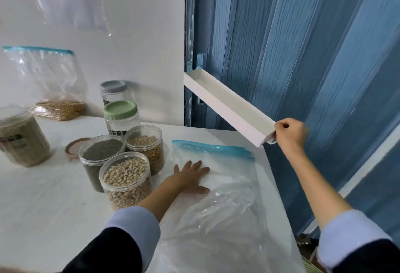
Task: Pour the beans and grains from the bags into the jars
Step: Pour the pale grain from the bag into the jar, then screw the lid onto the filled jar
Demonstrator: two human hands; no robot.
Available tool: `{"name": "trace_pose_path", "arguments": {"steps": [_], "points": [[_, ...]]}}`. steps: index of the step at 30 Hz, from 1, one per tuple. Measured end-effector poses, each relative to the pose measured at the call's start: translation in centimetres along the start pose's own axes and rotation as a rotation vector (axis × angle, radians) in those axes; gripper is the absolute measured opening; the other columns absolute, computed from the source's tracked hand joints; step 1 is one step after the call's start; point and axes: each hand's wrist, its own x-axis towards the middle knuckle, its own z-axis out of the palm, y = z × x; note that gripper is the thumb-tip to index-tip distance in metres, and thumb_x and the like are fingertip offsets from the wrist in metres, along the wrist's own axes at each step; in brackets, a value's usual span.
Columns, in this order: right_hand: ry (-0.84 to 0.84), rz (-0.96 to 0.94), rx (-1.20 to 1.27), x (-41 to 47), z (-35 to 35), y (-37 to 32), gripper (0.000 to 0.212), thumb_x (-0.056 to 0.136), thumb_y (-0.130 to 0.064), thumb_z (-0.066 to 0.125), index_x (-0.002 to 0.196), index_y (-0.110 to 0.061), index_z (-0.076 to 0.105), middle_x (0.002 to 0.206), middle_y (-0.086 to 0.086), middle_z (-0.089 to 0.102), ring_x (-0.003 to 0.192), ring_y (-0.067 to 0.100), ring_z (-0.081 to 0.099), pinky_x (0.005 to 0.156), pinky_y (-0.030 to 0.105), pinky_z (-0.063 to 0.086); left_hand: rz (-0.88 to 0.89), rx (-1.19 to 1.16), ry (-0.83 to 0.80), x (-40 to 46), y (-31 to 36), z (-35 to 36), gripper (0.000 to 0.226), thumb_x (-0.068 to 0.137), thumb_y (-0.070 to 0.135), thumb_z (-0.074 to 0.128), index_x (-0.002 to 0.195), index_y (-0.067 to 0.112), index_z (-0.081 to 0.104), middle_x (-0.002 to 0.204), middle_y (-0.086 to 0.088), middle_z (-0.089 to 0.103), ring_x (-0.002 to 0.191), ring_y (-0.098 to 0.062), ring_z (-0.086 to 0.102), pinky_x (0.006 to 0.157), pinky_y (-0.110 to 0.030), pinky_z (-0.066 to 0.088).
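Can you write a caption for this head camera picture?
Left hand flattens an empty zip bag beside filled jars; right hand holds a white tray.

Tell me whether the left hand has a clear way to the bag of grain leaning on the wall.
Probably not directly. The left hand lies flat on the empty bag, and three open jars plus two lidded jars stand between it and the grain bag; it would have to go over or around them.

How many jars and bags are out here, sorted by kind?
Open jars with beans or grains: 4
Lidded jars: 2
Bags with grain: 1
Empty bags: 2
Total: 9
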Motion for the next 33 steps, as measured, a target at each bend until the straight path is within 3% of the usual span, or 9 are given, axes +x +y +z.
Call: {"name": "trace_pose_path", "arguments": {"steps": [4,10,13,17,21,25,29,31,33], "points": [[-0.086,0.055,-0.001,-2.7,2.1,1.4,0.016,0.083,0.006,0.053,0.082,0.009,0.068,0.081,0.018,0.068,0.074,0.025,0.059,0.067,0.029,0.044,0.009,-0.009,0.002,-0.1,-0.2,0.2,0.073,0.094,0.048,0.049,0.151,0.032,0.006,0.16,0.002,-0.01,0.147,-0.026,-0.01,0.115,-0.058,-0.002],[-0.254,0.28,-0.175,-6.2,3.8,5.2,0.022,0.086,0.007,0.046,0.085,0.012,0.067,0.09,0.023,0.068,0.08,0.029,0.061,0.064,0.028,0.039,-0.019,-0.15,0.057,0.0,-0.8,-0.4,0.071,0.094,0.048,0.049,0.151,0.027,0.013,0.16,0.002,0.005,0.148,-0.019,0.003,0.116,-0.053,-0.001],[-0.37,0.333,-0.355,-5.6,3.4,4.4,0.021,0.088,-0.003,0.048,0.096,0.002,0.067,0.099,0.019,0.067,0.084,0.03,0.062,0.066,0.028,0.042,-0.05,-0.255,0.147,-0.2,-1.6,-1.4,0.064,0.095,0.045,0.049,0.15,0.024,0.022,0.158,0.001,0.02,0.145,-0.018,0.019,0.118,-0.046,0.011],[-0.376,0.117,-0.604,-3.2,2.8,-0.5,0.022,0.091,-0.012,0.049,0.104,-0.005,0.066,0.109,0.014,0.066,0.103,0.033,0.061,0.077,0.032,0.045,0.02,-0.354,0.31,-1.2,-1.2,-4.8,0.056,0.095,0.034,0.055,0.144,0.013,0.036,0.149,-0.008,0.039,0.135,-0.023,0.038,0.113,-0.033,0.029],[-0.39,-0.172,-0.436,-0.8,2.9,-7.6,0.018,0.094,-0.013,0.05,0.098,-0.011,0.067,0.106,0.008,0.068,0.099,0.03,0.06,0.085,0.038,0.049,0.064,-0.47,0.377,-2.9,-1.6,-10.0,0.049,0.094,0.031,0.057,0.137,0.01,0.046,0.137,-0.006,0.052,0.116,-0.022,0.056,0.099,-0.025,0.038],[-0.434,-0.326,-0.238,-1.1,4.7,-15.2,0.015,0.091,-0.013,0.053,0.097,-0.012,0.067,0.104,0.005,0.069,0.098,0.026,0.061,0.09,0.044,0.049,0.11,-0.539,0.526,-6.9,-4.5,-15.3,0.04,0.094,0.029,0.058,0.129,0.01,0.055,0.125,-0.006,0.061,0.109,-0.02,0.059,0.093,-0.023,0.041],[-0.538,-0.429,-0.062,-4.0,9.1,-22.5,0.015,0.091,-0.009,0.055,0.101,-0.007,0.066,0.102,0.007,0.068,0.078,0.017,0.058,0.069,0.029,0.048,0.074,-0.584,0.625,-11.1,-10.3,-17.9,0.035,0.094,0.029,0.058,0.125,0.012,0.058,0.121,-0.004,0.063,0.109,-0.017,0.057,0.094,-0.025,0.042],[-0.601,-0.501,-0.026,-6.3,12.1,-26.1,0.015,0.09,-0.009,0.057,0.102,-0.008,0.067,0.103,0.004,0.066,0.084,0.014,0.057,0.073,0.025,0.044,0.049,-0.616,0.677,-13.5,-14.3,-18.7,0.034,0.093,0.025,0.059,0.124,0.01,0.059,0.121,-0.006,0.063,0.105,-0.017,0.059,0.09,-0.022,0.045],[-0.708,-0.555,0.007,-9.1,15.4,-29.8,0.015,0.089,-0.006,0.06,0.101,-0.006,0.068,0.103,0.005,0.067,0.086,0.012,0.055,0.073,0.02,0.04,0.015,-0.668,0.721,-16.5,-19.1,-19.4,0.034,0.094,0.022,0.058,0.124,0.008,0.059,0.12,-0.007,0.063,0.1,-0.016,0.059,0.075,-0.015,0.047]]}}
